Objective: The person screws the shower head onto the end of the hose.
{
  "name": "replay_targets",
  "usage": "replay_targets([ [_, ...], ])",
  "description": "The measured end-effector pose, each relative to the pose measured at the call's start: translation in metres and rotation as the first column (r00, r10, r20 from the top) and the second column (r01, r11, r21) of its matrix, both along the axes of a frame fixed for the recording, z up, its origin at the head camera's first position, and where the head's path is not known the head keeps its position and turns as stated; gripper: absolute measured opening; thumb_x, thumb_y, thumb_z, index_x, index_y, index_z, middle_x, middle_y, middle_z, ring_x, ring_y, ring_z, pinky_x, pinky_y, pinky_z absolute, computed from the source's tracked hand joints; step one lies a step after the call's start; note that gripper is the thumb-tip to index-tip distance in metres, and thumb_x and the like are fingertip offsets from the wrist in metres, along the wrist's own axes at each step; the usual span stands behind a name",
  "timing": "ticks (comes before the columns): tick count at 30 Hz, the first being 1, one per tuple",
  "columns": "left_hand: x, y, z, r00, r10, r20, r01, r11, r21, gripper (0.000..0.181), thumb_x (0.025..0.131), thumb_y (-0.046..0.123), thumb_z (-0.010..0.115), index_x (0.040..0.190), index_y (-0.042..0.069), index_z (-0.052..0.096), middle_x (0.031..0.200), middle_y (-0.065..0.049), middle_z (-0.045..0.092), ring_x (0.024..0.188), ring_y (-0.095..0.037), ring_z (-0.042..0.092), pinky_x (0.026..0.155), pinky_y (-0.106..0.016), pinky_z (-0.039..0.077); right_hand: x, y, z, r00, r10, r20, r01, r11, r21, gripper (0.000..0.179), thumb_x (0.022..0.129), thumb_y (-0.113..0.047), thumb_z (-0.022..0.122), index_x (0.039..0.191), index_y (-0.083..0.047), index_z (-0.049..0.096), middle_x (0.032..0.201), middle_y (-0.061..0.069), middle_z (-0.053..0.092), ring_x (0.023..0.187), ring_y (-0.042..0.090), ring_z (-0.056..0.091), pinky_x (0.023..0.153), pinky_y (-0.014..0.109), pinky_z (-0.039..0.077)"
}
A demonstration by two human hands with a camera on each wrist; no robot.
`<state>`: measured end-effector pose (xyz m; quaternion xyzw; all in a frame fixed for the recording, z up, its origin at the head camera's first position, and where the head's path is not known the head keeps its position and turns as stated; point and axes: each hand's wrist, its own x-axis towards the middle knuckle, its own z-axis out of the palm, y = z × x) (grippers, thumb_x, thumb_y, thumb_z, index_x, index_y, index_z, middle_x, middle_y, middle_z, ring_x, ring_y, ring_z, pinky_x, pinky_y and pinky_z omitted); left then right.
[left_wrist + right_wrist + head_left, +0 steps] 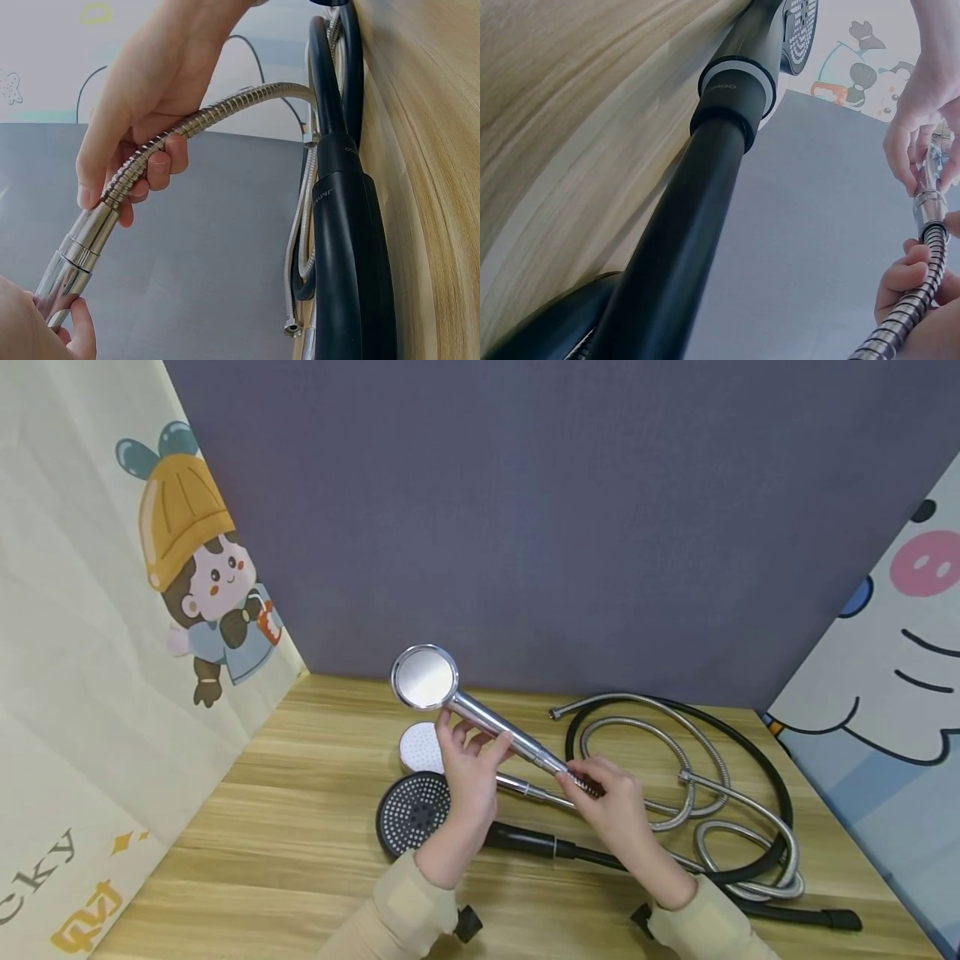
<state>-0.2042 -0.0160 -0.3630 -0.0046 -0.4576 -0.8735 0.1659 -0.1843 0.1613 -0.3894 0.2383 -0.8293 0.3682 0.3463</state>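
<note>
My left hand (471, 777) holds the handle of a chrome shower head (426, 677), whose round silvery face is raised at the upper left. At the handle's lower end, my right hand (615, 797) grips a ribbed metal hose (225, 109) beside its smooth chrome connector (79, 244). The left wrist view has the connector lined up with the handle, the right thumb lying against it. In the right wrist view, the left fingers (901, 161) curl round the chrome handle just above the joint.
Beneath the hands, a white-faced shower head (420, 747) and a black shower head (411, 814) lie on the wooden table (247, 827). Coiled metal hoses (720, 777) and a black hose (783, 793) spread over its right side. A grey panel (525, 527) stands behind.
</note>
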Motion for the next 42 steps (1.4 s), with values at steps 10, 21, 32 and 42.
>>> replay_targets([
  [10, 0.0010, -0.0001, 0.0014, 1.000, -0.004, 0.005, 0.004, 1.000, -0.011, 0.083, 0.076, -0.013, 0.067, 0.140, 0.023, 0.028, 0.115, -0.012, 0.047, 0.095, -0.023, 0.056, 0.075, -0.043, 0.059, -0.0003, 0.0000, -0.0003, 0.996, -0.050, 0.072, 0.051, 0.999, -0.003, 0.042, 0.063, -0.010, 0.086, 0.096, -0.004, 0.062, 0.073, -0.006, 0.062, 0.063, 0.002, 0.056, 0.057, 0.008, 0.048],
  [21, 0.0004, 0.0005, 0.0005, 1.000, -0.011, -0.010, 0.011, 1.000, 0.000, 0.084, 0.075, -0.014, 0.067, 0.140, 0.023, 0.028, 0.115, -0.011, 0.047, 0.094, -0.022, 0.055, 0.075, -0.042, 0.059, -0.0009, -0.0012, -0.0012, 0.996, -0.045, 0.079, 0.045, 0.999, 0.000, 0.039, 0.063, -0.007, 0.086, 0.091, -0.009, 0.059, 0.072, -0.006, 0.059, 0.059, 0.001, 0.051, 0.048, 0.010, 0.042],
  [32, 0.0007, 0.0003, 0.0001, 1.000, -0.017, -0.016, 0.017, 1.000, -0.006, 0.084, 0.076, -0.014, 0.067, 0.140, 0.024, 0.028, 0.115, -0.011, 0.046, 0.094, -0.021, 0.055, 0.075, -0.042, 0.059, -0.0009, -0.0004, -0.0004, 0.998, -0.022, 0.051, 0.021, 1.000, 0.011, 0.033, 0.065, -0.005, 0.085, 0.088, -0.010, 0.061, 0.071, -0.006, 0.059, 0.057, 0.001, 0.050, 0.045, 0.011, 0.041],
  [42, 0.0014, 0.0001, -0.0003, 1.000, -0.016, -0.021, 0.016, 1.000, -0.004, 0.084, 0.076, -0.013, 0.067, 0.140, 0.024, 0.027, 0.114, -0.011, 0.046, 0.094, -0.022, 0.055, 0.075, -0.042, 0.059, -0.0006, -0.0002, -0.0008, 1.000, -0.009, 0.029, 0.009, 1.000, 0.016, 0.029, 0.067, -0.006, 0.083, 0.088, -0.011, 0.063, 0.070, -0.008, 0.058, 0.056, 0.001, 0.048, 0.044, 0.010, 0.039],
])
